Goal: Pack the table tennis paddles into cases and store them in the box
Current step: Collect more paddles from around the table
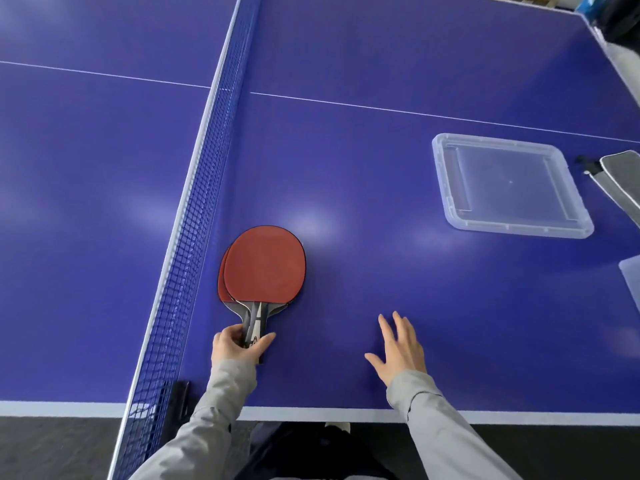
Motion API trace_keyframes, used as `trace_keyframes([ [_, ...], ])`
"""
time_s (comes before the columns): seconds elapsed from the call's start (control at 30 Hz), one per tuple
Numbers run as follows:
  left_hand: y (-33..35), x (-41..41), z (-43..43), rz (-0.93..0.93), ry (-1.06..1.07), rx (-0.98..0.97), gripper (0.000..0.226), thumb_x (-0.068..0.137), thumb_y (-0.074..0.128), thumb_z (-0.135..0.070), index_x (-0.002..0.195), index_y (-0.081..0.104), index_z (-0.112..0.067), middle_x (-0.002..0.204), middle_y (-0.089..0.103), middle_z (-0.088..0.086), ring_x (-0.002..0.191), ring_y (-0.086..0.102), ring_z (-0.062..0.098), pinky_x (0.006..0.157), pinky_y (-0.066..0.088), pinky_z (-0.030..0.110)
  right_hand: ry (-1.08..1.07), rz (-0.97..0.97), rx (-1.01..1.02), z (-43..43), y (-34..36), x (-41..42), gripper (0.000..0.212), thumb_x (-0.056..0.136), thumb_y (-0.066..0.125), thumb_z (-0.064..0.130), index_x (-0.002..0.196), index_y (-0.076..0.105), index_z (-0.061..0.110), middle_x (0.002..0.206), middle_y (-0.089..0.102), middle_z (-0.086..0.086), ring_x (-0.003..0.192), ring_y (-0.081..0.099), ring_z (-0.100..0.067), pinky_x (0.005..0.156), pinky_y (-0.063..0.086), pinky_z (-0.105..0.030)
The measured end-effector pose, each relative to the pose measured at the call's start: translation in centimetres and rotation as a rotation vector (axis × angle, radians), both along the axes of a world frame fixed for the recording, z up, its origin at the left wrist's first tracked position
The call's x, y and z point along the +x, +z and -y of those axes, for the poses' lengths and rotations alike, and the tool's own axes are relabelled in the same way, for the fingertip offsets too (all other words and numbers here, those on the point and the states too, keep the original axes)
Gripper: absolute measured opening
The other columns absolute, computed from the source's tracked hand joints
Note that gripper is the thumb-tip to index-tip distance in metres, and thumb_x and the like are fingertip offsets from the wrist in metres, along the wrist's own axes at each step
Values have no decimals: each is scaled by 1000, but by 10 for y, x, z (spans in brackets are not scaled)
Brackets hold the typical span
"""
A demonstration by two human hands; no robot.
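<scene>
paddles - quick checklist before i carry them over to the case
1. Grip: ok. The left hand has its fingers curled round the handles.
2. Both paddles together: ok. They lie stacked, red faces up, slightly offset.
3. Spare hand free: ok. The right hand is open and holds nothing.
4. Case open: cannot tell. It is cut off at the right edge.
5. Box uncovered: cannot tell. A clear lid lies on the table, but only a clear corner shows nearby.
</scene>
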State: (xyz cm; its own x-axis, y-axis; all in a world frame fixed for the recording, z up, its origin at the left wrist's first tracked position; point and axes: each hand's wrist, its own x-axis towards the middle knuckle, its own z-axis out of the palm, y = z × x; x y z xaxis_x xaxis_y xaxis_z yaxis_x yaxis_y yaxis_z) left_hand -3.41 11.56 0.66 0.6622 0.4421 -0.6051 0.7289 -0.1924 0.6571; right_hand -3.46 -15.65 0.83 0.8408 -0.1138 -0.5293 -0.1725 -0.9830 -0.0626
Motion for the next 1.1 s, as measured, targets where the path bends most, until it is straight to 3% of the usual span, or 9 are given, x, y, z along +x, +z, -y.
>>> trace_keyframes([
  [0.17, 2, 0, 2, 38, 10, 34, 52, 69, 83, -28, 110, 57, -10, 108, 51, 5, 87, 56, 20, 76, 45, 29, 9, 8, -17, -3, 0, -1, 77, 91, 50, 48, 150, 5, 26, 159, -5, -2, 147, -3, -24, 112, 26, -35],
  [0.27, 2, -2, 4, 53, 34, 20, 53, 70, 82, -27, 112, 56, -7, 108, 50, 5, 74, 54, 11, 70, 42, 25, 2, 15, -11, -2, 0, -2, 77, 91, 51, 47, 150, 6, 26, 159, -4, -3, 147, -3, -24, 112, 25, -35],
  [0.43, -2, -2, 5, 81, 61, 6, 52, 73, 79, -18, 116, 55, -1, 109, 40, 4, 63, 47, 4, 46, 39, 4, 0, 6, -13, -3, -1, -1, 77, 91, 51, 47, 150, 6, 26, 159, -5, -3, 147, -3, -24, 112, 25, -36],
  [0.57, 1, -2, 7, 68, 49, 13, 55, 73, 80, -20, 118, 55, -1, 111, 38, 2, 66, 47, 2, 57, 37, 14, 3, 3, -18, -3, 0, -1, 77, 91, 51, 47, 150, 6, 26, 159, -5, -3, 146, -3, -24, 112, 25, -36],
  [0.63, 4, -2, 7, 56, 38, 24, 56, 72, 80, -21, 117, 55, -1, 111, 38, 1, 70, 51, 10, 62, 40, 17, 5, 3, -21, -3, 0, -1, 77, 91, 50, 47, 150, 6, 26, 159, -5, -3, 147, -3, -24, 113, 25, -36],
  [0.83, 2, -7, 8, 68, -30, 77, 57, 72, 80, -28, 118, 54, -6, 111, 37, -1, 93, 51, 20, 80, 43, 27, 8, -11, -26, -3, 0, -1, 77, 91, 51, 47, 150, 5, 26, 159, -5, -3, 147, -3, -24, 113, 25, -37],
  [0.97, -2, -16, 4, 89, -163, 193, 66, 73, 77, -38, 124, 52, -6, 118, 40, 4, 114, 44, 27, 101, 40, 39, 31, -21, -37, -1, 3, -1, 78, 92, 50, 47, 150, 4, 25, 159, -5, -3, 147, -2, -25, 112, 28, -36],
  [1.1, 8, -33, 0, 205, -392, 532, 62, 77, 70, -44, 121, 56, -3, 122, 52, 15, 110, 49, 35, 87, 42, 48, 21, -17, -27, -1, 8, -3, 77, 92, 49, 46, 150, 3, 25, 159, -4, -2, 147, -1, -24, 113, 26, -36],
])
